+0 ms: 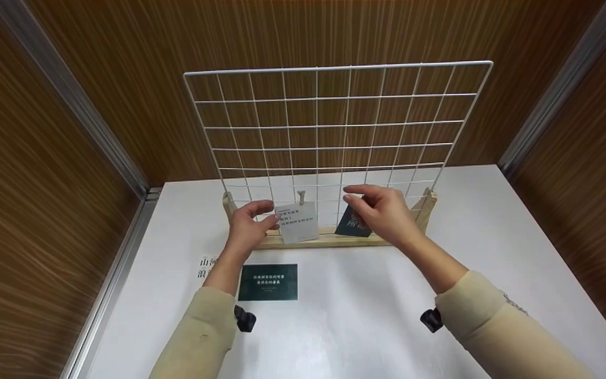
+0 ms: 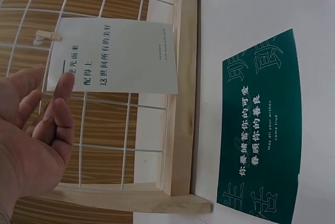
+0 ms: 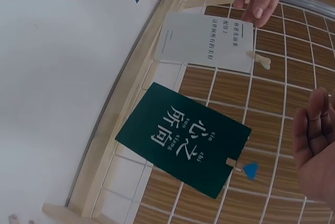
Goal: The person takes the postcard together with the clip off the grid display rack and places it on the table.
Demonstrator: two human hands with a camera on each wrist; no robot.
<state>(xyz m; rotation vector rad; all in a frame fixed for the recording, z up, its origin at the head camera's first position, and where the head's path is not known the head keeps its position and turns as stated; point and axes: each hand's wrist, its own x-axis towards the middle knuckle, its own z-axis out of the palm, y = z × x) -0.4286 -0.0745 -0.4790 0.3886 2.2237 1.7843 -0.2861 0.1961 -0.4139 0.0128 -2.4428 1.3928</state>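
In the head view, a white wire grid point(image 1: 317, 98) stands upright in a wooden base point(image 1: 334, 241) on the white desk point(image 1: 355, 326) and carries two cards: a white card point(image 1: 300, 223), hung from a wooden peg point(image 1: 301, 196) at its top edge, and, to its right, a tilted dark green card point(image 1: 349, 225) partly behind the right hand point(image 1: 384, 213). A flat green card point(image 1: 269, 289) lies on the desk in front of the base, beside printed characters point(image 1: 208, 267) partly covered by the left forearm. Both forearms reach forward in beige sleeves; the left hand point(image 1: 248, 227) is at the white card's left edge, thumb and forefinger a little apart, while the right hand is bent at the wrist, its thumb and forefinger narrowly parted with nothing between them. In the left wrist view, one extended finger overlaps the white card's edge, the other fingers bent loosely; whether that finger presses the card I cannot tell. The card's lower edge overlaps the base. In the right wrist view, a blue heart-tipped peg point(image 3: 250, 170) clips the tilted card to the grid; the right hand's fingers are gently bent, apart from peg and card.
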